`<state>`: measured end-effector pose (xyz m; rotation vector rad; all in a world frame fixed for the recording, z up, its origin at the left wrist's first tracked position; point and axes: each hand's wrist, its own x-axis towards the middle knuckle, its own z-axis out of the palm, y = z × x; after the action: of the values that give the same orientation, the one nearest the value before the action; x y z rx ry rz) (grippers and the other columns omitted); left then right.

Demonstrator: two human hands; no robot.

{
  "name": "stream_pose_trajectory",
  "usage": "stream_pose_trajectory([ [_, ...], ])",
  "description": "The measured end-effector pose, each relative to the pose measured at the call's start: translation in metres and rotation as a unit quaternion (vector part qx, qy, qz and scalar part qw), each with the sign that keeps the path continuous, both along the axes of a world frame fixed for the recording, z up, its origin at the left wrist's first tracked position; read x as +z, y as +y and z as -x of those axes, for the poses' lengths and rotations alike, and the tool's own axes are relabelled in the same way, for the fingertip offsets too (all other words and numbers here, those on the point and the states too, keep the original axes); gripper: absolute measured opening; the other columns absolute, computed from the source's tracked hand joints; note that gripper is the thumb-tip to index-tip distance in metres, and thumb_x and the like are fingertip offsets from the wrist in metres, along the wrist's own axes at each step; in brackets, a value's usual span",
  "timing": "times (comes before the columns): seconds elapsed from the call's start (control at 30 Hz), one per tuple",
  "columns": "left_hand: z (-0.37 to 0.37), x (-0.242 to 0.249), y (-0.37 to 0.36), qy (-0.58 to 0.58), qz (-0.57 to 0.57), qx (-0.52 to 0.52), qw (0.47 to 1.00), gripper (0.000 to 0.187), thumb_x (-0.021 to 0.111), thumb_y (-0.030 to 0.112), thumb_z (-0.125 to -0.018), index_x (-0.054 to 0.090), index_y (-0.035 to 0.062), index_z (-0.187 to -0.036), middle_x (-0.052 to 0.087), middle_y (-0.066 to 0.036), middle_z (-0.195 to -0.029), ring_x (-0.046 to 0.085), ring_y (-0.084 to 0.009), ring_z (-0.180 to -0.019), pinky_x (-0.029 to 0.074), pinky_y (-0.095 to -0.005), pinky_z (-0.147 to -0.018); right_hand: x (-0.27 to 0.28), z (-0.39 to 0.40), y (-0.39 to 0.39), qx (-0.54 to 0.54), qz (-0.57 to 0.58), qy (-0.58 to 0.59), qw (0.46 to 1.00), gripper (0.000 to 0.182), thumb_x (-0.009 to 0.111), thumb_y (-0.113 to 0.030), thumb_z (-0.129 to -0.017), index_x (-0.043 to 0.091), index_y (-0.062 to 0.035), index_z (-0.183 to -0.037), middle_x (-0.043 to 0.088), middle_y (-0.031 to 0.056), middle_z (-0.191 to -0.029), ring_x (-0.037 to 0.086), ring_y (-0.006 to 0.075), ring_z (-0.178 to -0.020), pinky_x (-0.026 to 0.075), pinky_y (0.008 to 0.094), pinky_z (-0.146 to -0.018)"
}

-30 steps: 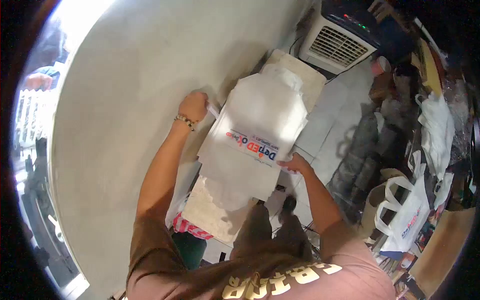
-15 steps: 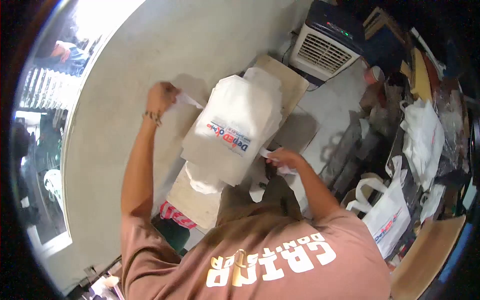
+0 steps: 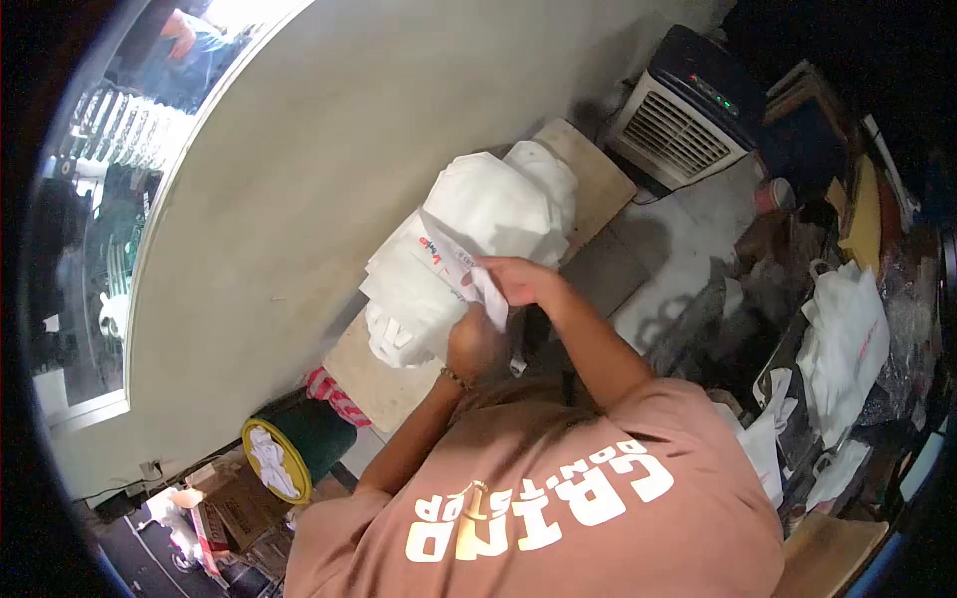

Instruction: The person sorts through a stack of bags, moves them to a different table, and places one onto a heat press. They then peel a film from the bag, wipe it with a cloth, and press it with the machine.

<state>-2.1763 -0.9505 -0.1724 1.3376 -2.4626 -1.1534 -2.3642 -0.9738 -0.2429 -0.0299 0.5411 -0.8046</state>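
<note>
White printed bags lie stacked on a pale wooden board. Over the front part of the stack, both hands meet at a white strip of material. My left hand, with a bracelet at the wrist, is closed at the strip's lower end. My right hand pinches the same strip from the right side. Part of the blue and red print on the stack shows beside the strip, which covers the rest.
An air cooler stands beyond the board. White bags and plastic-wrapped items are heaped at the right. A yellow-rimmed bin and cardboard boxes are at the lower left. A wall runs along the left.
My left hand has moved from the far left down to the right, beside my right hand. My right hand has moved up and left over the stack. The view has shifted.
</note>
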Motion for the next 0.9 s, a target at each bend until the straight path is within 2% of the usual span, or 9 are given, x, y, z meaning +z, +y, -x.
stream_pose_trajectory([
  [0.17, -0.029, -0.006, -0.022, 0.099, -0.074, -0.164, 0.979, 0.019, 0.065, 0.014, -0.092, 0.059, 0.0028, -0.106, 0.068, -0.019, -0.093, 0.068, -0.0379, -0.087, 0.053, -0.0434, -0.077, -0.023, -0.035, -0.017, -0.043, 0.014, 0.004, 0.999, 0.051, 0.048, -0.046, -0.105, 0.062, 0.0004, -0.121, 0.067, 0.0114, -0.102, 0.066, 0.0229, -0.092, 0.057, 0.0389, -0.082],
  [0.23, -0.034, 0.015, -0.061, 0.038, -0.273, -0.086, 0.957, 0.027, 0.073, 0.024, -0.089, 0.062, 0.0024, -0.101, 0.067, -0.017, -0.096, 0.066, -0.0291, -0.085, 0.053, -0.0379, -0.078, -0.019, -0.036, -0.017, -0.124, 0.019, 0.091, 0.988, 0.044, 0.054, -0.045, -0.103, 0.068, -0.0049, -0.113, 0.067, 0.0071, -0.094, 0.065, 0.0221, -0.079, 0.057, 0.0324, -0.078],
  [0.3, -0.026, 0.016, -0.087, 0.016, 0.035, 0.022, 0.999, 0.032, 0.080, 0.027, -0.085, 0.062, 0.0019, -0.094, 0.066, -0.013, -0.092, 0.064, -0.0196, -0.083, 0.052, -0.0349, -0.074, 0.008, -0.046, -0.013, -0.155, -0.028, 0.086, 0.984, 0.043, 0.055, -0.045, -0.102, 0.067, -0.0057, -0.117, 0.067, 0.0032, -0.096, 0.063, 0.0156, -0.083, 0.055, 0.0326, -0.077],
  [0.33, -0.016, 0.008, -0.095, 0.044, -0.093, 0.068, 0.992, 0.029, 0.079, 0.024, -0.085, 0.061, 0.0014, -0.087, 0.061, -0.011, -0.081, 0.062, -0.0148, -0.082, 0.051, -0.0356, -0.070, -0.014, -0.052, -0.016, -0.171, 0.010, 0.109, 0.979, 0.044, 0.055, -0.044, -0.103, 0.067, -0.0055, -0.119, 0.066, 0.0019, -0.098, 0.062, 0.0137, -0.085, 0.054, 0.0333, -0.078],
  [0.57, -0.012, -0.030, -0.159, 0.116, -0.185, -0.113, 0.969, 0.023, 0.069, 0.017, -0.093, 0.067, -0.0019, -0.106, 0.066, -0.008, -0.090, 0.061, -0.0150, -0.089, 0.051, -0.0328, -0.080, 0.018, -0.049, -0.002, -0.153, 0.046, 0.248, 0.955, 0.048, 0.053, -0.042, -0.104, 0.058, -0.0028, -0.132, 0.063, 0.0031, -0.116, 0.060, 0.0142, -0.096, 0.049, 0.0326, -0.092],
  [0.7, 0.019, 0.032, -0.175, 0.046, -0.240, -0.013, 0.970, 0.036, 0.062, 0.028, -0.100, 0.066, -0.0042, -0.114, 0.069, -0.010, -0.110, 0.060, -0.0180, -0.106, 0.046, -0.0294, -0.097, -0.035, -0.052, 0.013, -0.084, 0.082, 0.357, 0.926, 0.041, 0.060, -0.030, -0.100, 0.056, -0.0044, -0.131, 0.063, 0.0054, -0.100, 0.060, 0.0162, -0.086, 0.056, 0.0386, -0.076],
  [0.77, 0.038, 0.048, -0.166, 0.057, -0.270, -0.017, 0.961, 0.039, 0.059, 0.033, -0.101, 0.066, -0.0046, -0.110, 0.070, -0.010, -0.107, 0.061, -0.0211, -0.101, 0.048, -0.0340, -0.093, -0.024, -0.082, 0.012, -0.128, 0.029, 0.491, 0.861, 0.026, 0.056, -0.019, -0.101, 0.057, -0.0007, -0.121, 0.062, 0.0051, -0.099, 0.059, 0.0090, -0.090, 0.053, 0.0311, -0.072],
  [0.83, 0.054, 0.041, -0.156, 0.183, -0.172, -0.243, 0.937, 0.039, 0.059, 0.036, -0.101, 0.066, -0.0033, -0.103, 0.070, -0.013, -0.098, 0.063, -0.0236, -0.094, 0.048, -0.0404, -0.087, -0.164, -0.098, -0.008, 0.049, 0.023, 0.510, 0.858, 0.030, 0.059, -0.018, -0.099, 0.054, -0.0024, -0.125, 0.062, 0.0053, -0.098, 0.061, 0.0137, -0.081, 0.054, 0.0341, -0.070],
  [0.9, 0.077, 0.076, -0.132, 0.146, -0.147, -0.286, 0.936, 0.038, 0.059, 0.035, -0.101, 0.064, -0.0032, -0.101, 0.068, -0.015, -0.093, 0.063, -0.0235, -0.092, 0.048, -0.0414, -0.083, -0.181, -0.127, -0.028, -0.211, 0.386, 0.715, 0.544, 0.035, 0.060, -0.020, -0.098, 0.050, -0.0063, -0.129, 0.062, 0.0050, -0.090, 0.060, 0.0189, -0.073, 0.054, 0.0369, -0.068],
])
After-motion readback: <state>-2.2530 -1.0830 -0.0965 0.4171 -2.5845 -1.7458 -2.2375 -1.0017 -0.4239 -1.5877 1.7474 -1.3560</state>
